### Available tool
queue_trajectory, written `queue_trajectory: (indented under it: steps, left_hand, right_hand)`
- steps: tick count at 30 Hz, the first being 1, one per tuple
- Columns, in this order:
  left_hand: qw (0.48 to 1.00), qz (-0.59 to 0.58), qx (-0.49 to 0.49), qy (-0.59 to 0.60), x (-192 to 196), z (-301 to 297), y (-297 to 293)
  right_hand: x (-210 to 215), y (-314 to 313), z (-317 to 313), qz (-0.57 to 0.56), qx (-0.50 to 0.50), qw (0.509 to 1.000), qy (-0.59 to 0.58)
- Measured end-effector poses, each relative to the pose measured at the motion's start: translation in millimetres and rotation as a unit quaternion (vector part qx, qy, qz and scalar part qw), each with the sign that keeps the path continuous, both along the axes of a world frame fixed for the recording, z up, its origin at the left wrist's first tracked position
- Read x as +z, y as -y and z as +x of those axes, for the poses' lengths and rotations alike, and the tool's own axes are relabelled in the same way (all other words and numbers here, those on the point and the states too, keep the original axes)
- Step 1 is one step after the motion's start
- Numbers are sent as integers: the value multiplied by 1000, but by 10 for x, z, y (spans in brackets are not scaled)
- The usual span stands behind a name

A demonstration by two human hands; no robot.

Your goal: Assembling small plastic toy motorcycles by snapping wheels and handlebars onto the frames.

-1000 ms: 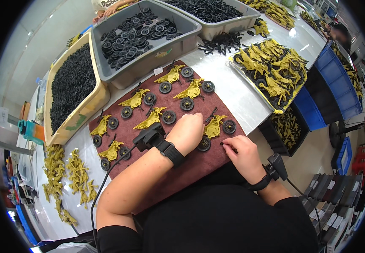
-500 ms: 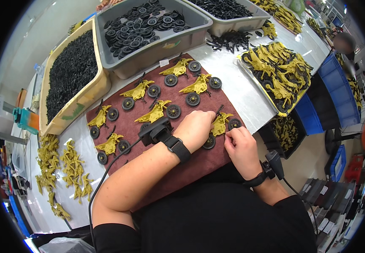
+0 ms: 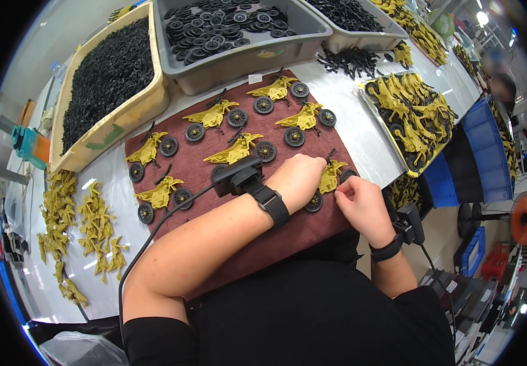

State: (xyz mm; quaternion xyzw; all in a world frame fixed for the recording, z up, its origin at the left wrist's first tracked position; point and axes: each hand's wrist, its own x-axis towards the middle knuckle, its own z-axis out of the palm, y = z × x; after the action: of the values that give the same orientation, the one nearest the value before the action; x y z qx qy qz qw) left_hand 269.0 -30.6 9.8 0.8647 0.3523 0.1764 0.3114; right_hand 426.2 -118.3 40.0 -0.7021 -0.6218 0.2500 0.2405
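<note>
Head: yellow motorbike (image 3: 331,178) between left hand (image 3: 300,182), grip unclear, and right hand (image 3: 363,205), pinched together.

1. Mustard yellow on the toy motorbike bodies (image 3: 233,152); black on the spoked wheels (image 3: 266,151), with yellow at the centres
2. Plain maroon across the cloth mat (image 3: 275,253); pale, glossy white-grey on the tabletop (image 3: 348,104)
3. Cream on the left tub (image 3: 156,94), smeared with green; grey on the middle tub (image 3: 239,67); black throughout the small parts (image 3: 108,73)
4. Yellow along the rim of the tray (image 3: 425,165); blue on the crates (image 3: 489,158); orange on the fan (image 3: 526,218)
5. Solid black on the shirt (image 3: 318,311) and wrist straps (image 3: 272,206)
</note>
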Motion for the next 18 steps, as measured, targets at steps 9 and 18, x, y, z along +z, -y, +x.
queue_trajectory:
  steps: [9, 18]
  left_hand:
    - [1000, -2, -7, 13, -18, -5, -13]
    - [1000, -21, 0, -7, 16, 9, 9]
  right_hand:
    - [-125, 172, -75, 64, -31, 997, 42]
    - [-72, 36, -152, 74, 63, 977, 189]
